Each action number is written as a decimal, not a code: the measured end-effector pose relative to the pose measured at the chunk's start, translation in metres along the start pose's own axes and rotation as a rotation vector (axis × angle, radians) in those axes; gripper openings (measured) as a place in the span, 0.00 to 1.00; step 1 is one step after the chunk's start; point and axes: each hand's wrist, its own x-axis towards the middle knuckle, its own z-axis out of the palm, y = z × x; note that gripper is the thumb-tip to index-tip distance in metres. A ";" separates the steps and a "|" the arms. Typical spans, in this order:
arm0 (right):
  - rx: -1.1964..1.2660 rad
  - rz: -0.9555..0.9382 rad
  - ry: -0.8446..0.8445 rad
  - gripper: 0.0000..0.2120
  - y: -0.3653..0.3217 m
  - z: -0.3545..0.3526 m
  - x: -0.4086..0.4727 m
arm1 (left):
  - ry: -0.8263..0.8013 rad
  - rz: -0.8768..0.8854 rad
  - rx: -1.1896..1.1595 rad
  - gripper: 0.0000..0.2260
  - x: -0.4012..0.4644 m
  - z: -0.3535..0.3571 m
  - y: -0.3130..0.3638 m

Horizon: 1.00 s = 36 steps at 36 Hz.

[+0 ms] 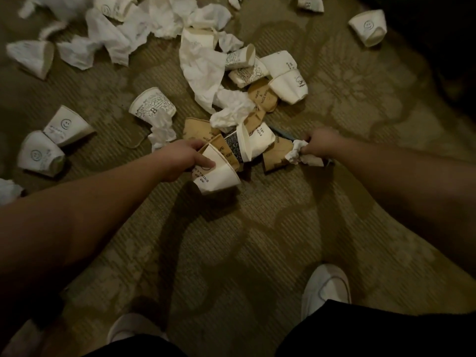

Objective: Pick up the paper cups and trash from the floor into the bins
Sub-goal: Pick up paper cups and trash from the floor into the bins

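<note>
Down on the patterned carpet floor [257,240], paper cups & tissue lie scattered, thickest in a central heap; left hand [180,158] grips a white paper cup [219,173] w/ fingers curled round its rim, thumb on the outer wall; that cup is tilted, mouth toward the hand, dark lettering on its side, a brown cup [224,150] nested just behind it; right hand [322,143] pinches a crumpled white tissue [296,152], fingers closed on it, right of the heap; something bluish shows beside that hand, can't tell what. Heap btwn the hands: a white cup [260,140] on its side, flattened brown cups [275,155] w/ printed words, a dark-patterned cup [234,148]; farther off, a long crumpled tissue sheet [201,68] and more printed white cups [288,83]; left side: a scribble-print cup [152,104] on its side, two smiley-face cups [51,140] touching each other; far right a lone smiley cup [368,27]; far left more torn tissue [108,39]. Near edge: two white shoes [324,287] and dark trouser legs.
</note>
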 end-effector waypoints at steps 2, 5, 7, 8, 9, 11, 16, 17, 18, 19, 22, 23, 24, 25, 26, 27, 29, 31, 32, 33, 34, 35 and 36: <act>-0.026 0.010 -0.008 0.16 0.003 -0.001 0.001 | 0.000 0.006 -0.003 0.17 0.003 -0.001 0.001; 0.007 0.040 -0.022 0.18 0.012 -0.006 -0.003 | -0.012 0.015 -0.025 0.17 0.007 -0.001 0.005; 0.036 0.055 -0.026 0.19 0.019 -0.013 -0.007 | -0.022 0.022 -0.033 0.17 0.010 0.000 0.010; 0.051 0.061 -0.018 0.20 0.023 -0.016 -0.008 | -0.030 0.027 -0.032 0.17 0.010 0.001 0.013; 0.068 0.070 -0.013 0.21 0.028 -0.020 -0.009 | -0.036 0.033 -0.033 0.16 0.011 0.002 0.017; 0.107 0.092 -0.007 0.23 0.036 -0.027 -0.010 | -0.043 0.046 -0.042 0.15 0.013 0.002 0.026; 0.308 0.100 0.021 0.19 0.041 -0.055 -0.017 | -0.058 0.077 -0.063 0.16 0.016 -0.005 0.057; 0.351 0.097 0.025 0.19 0.040 -0.063 -0.021 | -0.059 0.088 -0.062 0.16 0.016 -0.006 0.067; 0.399 0.094 0.029 0.20 0.038 -0.072 -0.025 | -0.057 0.097 -0.056 0.17 0.013 -0.007 0.078; 0.458 0.096 0.030 0.21 0.037 -0.081 -0.031 | -0.050 0.102 -0.049 0.16 0.010 -0.008 0.089; 0.661 0.086 0.043 0.21 0.032 -0.107 -0.055 | -0.020 0.109 -0.055 0.15 -0.007 -0.011 0.128; 0.715 0.077 0.045 0.20 0.030 -0.114 -0.066 | -0.008 0.114 -0.064 0.15 -0.015 -0.012 0.139; 0.750 0.070 0.043 0.19 0.028 -0.123 -0.079 | 0.004 0.120 -0.071 0.15 -0.024 -0.012 0.151; 0.783 0.070 0.041 0.18 0.025 -0.132 -0.093 | 0.016 0.125 -0.075 0.15 -0.034 -0.012 0.163; 0.815 0.080 0.040 0.17 0.022 -0.141 -0.108 | 0.028 0.132 -0.079 0.14 -0.046 -0.012 0.174; 0.853 0.092 0.044 0.15 0.020 -0.152 -0.123 | 0.036 0.139 -0.087 0.13 -0.060 -0.011 0.186; 0.918 0.126 0.052 0.13 0.016 -0.173 -0.153 | 0.051 0.151 -0.114 0.13 -0.088 -0.010 0.208; 0.969 0.146 0.051 0.10 0.012 -0.194 -0.184 | 0.061 0.154 -0.144 0.13 -0.119 -0.011 0.230; 0.989 0.156 0.056 0.09 0.010 -0.205 -0.200 | 0.071 0.152 -0.157 0.13 -0.134 -0.012 0.240; 1.012 0.163 0.057 0.09 0.006 -0.217 -0.216 | 0.079 0.143 -0.170 0.14 -0.151 -0.014 0.249; 1.031 0.168 0.056 0.09 0.002 -0.230 -0.233 | 0.088 0.132 -0.181 0.15 -0.168 -0.016 0.259; 1.042 0.175 0.058 0.09 -0.003 -0.243 -0.251 | 0.099 0.121 -0.189 0.15 -0.184 -0.019 0.268; 1.055 0.180 0.059 0.08 -0.008 -0.255 -0.268 | 0.103 0.110 -0.203 0.17 -0.201 -0.022 0.278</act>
